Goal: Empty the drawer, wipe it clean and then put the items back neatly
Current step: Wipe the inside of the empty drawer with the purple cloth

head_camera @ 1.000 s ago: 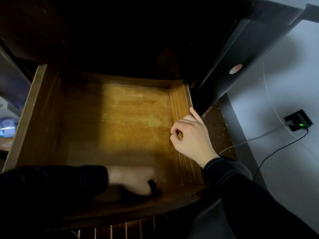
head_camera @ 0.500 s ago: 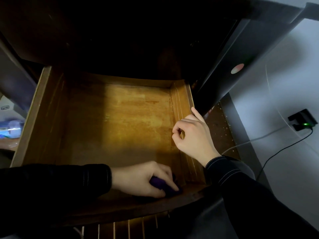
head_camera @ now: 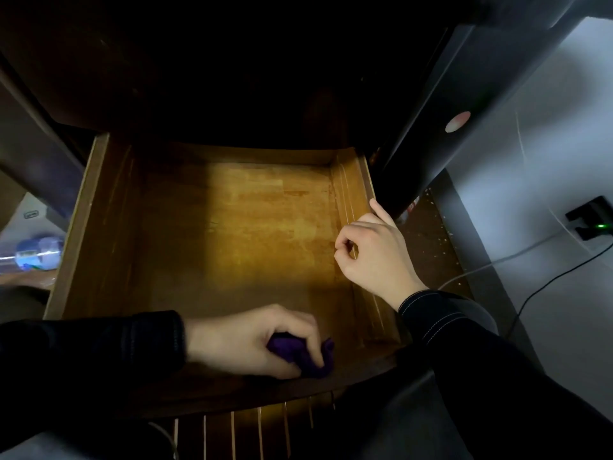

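A wooden drawer (head_camera: 99,210) stands pulled out below me, its bottom bare and lit in the middle. My left hand (head_camera: 252,341) is inside at the front, near the right corner, and grips a crumpled purple cloth (head_camera: 305,356) against the drawer floor. My right hand (head_camera: 374,254) rests on the drawer's right side wall, fingers curled over its rim with the index finger stretched along the top edge. Both sleeves are dark.
A dark cabinet body (head_camera: 232,78) overhangs the drawer's back. Right of the drawer a black panel (head_camera: 447,104) leans, and a black charger with a green light (head_camera: 590,220) and its cables lie on the pale floor. A blurred blue-white bottle (head_camera: 36,254) lies at left.
My left hand has moved the purple cloth along the drawer's front toward the right corner and slightly back. My right hand has stayed on the side wall.
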Motion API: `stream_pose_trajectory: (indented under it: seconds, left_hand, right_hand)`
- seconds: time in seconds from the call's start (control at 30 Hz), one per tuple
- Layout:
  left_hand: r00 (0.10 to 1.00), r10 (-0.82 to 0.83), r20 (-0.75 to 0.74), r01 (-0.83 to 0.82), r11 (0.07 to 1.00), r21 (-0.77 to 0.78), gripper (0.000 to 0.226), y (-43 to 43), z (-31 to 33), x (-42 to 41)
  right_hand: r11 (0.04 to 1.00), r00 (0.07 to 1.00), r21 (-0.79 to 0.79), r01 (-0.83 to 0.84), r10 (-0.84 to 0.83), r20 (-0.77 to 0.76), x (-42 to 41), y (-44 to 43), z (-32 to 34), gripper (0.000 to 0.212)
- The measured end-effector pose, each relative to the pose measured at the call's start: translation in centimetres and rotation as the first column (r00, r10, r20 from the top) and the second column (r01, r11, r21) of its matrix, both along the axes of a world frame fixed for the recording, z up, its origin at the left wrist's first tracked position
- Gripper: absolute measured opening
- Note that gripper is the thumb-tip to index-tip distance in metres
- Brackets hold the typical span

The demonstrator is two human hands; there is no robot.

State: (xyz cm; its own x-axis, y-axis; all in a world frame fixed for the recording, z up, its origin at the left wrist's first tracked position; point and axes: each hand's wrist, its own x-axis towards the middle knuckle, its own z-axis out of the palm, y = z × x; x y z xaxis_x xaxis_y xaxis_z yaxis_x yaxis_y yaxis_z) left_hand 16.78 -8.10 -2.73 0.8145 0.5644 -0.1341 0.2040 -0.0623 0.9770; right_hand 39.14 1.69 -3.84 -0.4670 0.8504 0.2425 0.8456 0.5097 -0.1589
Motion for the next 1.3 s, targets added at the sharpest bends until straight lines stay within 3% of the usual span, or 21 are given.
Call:
stream_pose_trajectory:
  seconds: [0.2,0.47,0.53,0.63,0.77,0.9,1.0,1.07,1.17,1.23,1.3]
  left_hand:
    - [0.993,-0.033,-0.112,0.037,0.999,0.034,0.022,0.5,0.6,3.6]
    - [0.939,-0.118,-0.324,0.075,0.987,-0.140,0.015,0.3,0.2,1.5]
    - [0.880,-0.170,-0.444,0.098,0.979,-0.179,0.016,-0.2,0.3,-0.7]
    - [0.712,-0.217,-0.668,0.079,0.970,-0.231,0.033,-0.8,0.8,-3.3]
    - [0.578,-0.207,-0.789,0.048,0.974,-0.220,0.044,-1.7,2.3,-6.0]
    - [0.679,0.031,-0.734,-0.173,0.978,-0.119,0.031,-1.9,4.2,-8.7]
    - [0.734,0.386,-0.559,-0.490,0.870,-0.042,0.014,-1.4,5.8,-9.9]
    - [0.683,0.632,-0.366,-0.715,0.682,-0.155,0.014,-1.4,6.7,-10.5]
    - [0.580,0.801,-0.150,-0.748,0.450,-0.488,0.033,-1.9,7.9,-11.3]
    - [0.543,0.834,-0.095,-0.703,0.390,-0.594,0.047,-2.2,8.5,-11.8]
    - [0.528,0.847,-0.062,-0.686,0.382,-0.620,0.055,-2.6,8.7,-12.6]
  right_hand:
    - [1.000,0.999,-0.007,0.014,-0.014,0.049,-0.2,-0.2,0.2,0.018]
    - [0.999,0.990,-0.025,0.033,-0.029,0.140,-0.3,-0.5,0.6,0.020]
    - [0.999,0.989,-0.040,0.023,-0.016,0.147,-0.3,-1.0,0.8,0.021]
    - [0.991,0.988,-0.131,0.002,0.019,0.154,-0.1,-1.7,2.0,0.019]
    - [0.955,0.998,-0.296,-0.038,0.052,0.041,-0.9,-3.4,4.9,0.013]
    - [0.920,0.991,-0.381,-0.095,0.053,-0.119,-4.0,-5.6,8.0,0.010]
    - [0.821,0.951,-0.542,-0.177,0.001,-0.309,-8.1,-6.7,8.4,0.010]
    - [0.718,0.906,-0.651,-0.245,-0.070,-0.418,-10.8,-7.1,8.1,0.030]
    - [0.593,0.831,-0.724,-0.353,-0.156,-0.533,-14.5,-7.8,7.4,0.071]
    - [0.547,0.779,-0.721,-0.424,-0.186,-0.599,-16.7,-8.4,6.9,0.088]
    - [0.539,0.746,-0.710,-0.454,-0.206,-0.633,-18.5,-8.8,6.4,0.085]
